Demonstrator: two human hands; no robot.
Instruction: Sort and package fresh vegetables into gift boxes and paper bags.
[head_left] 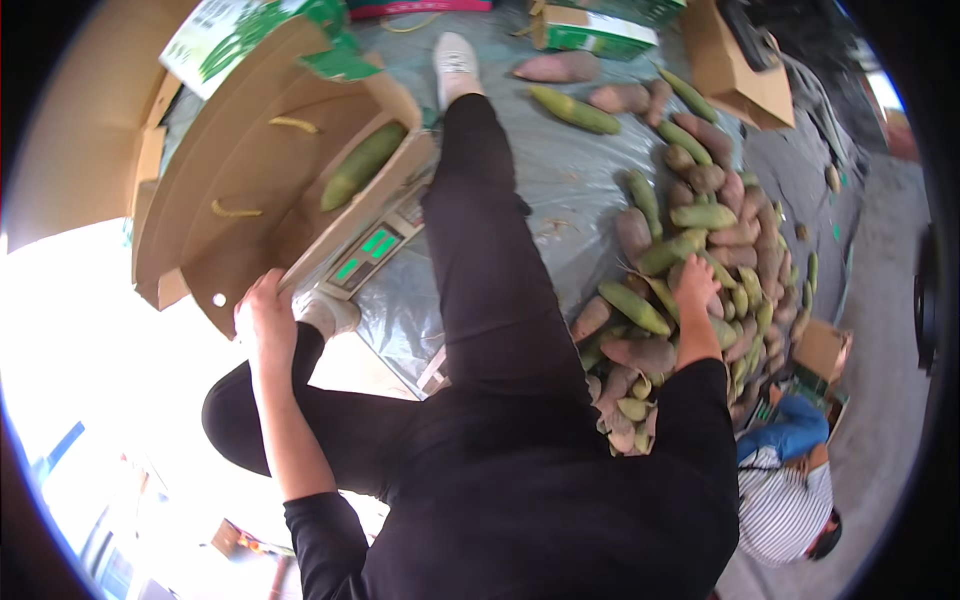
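Note:
My left hand (265, 315) grips the near edge of an open cardboard box (290, 215), its fingers bent over the rim. Inside the box, one long green radish (362, 168) lies against the right wall. Under the box's right side shows a scale (368, 252) with a lit green display. On the right, my right hand (697, 288) reaches into a large pile of green radishes (632, 306) and dull purple-brown roots (640, 354). Its fingers curl down among them; whatever is under the fingers is hidden.
My legs straddle the scale, one shoe (457, 62) stretched far ahead. Grey plastic sheeting (560, 222) covers the ground. A green carton (595, 32) and a brown carton (735, 75) stand beyond the pile. Another person in a striped top (785, 512) is at the lower right.

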